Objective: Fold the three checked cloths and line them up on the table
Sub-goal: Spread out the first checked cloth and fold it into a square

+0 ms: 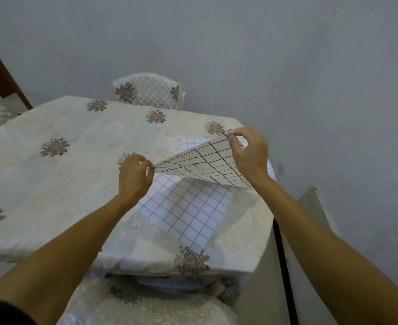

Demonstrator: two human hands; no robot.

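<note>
Dim, even indoor light — soft shadows, slight blur, wide-angle bending at edges.

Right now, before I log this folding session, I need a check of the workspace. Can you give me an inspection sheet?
Surface: cream floral tablecloth, spread flat.
Job's things: beige black-checked cloth held up by two corners; white blue-checked cloth flat beneath it; third cloth not made out.
Clutter: nothing seen.
Hands: left hand and right hand each pinch a corner.
Cables: dark strip right of the tablecloth, cannot tell what.
Surroundings: quilted chair at the far side, grey wall.
</note>
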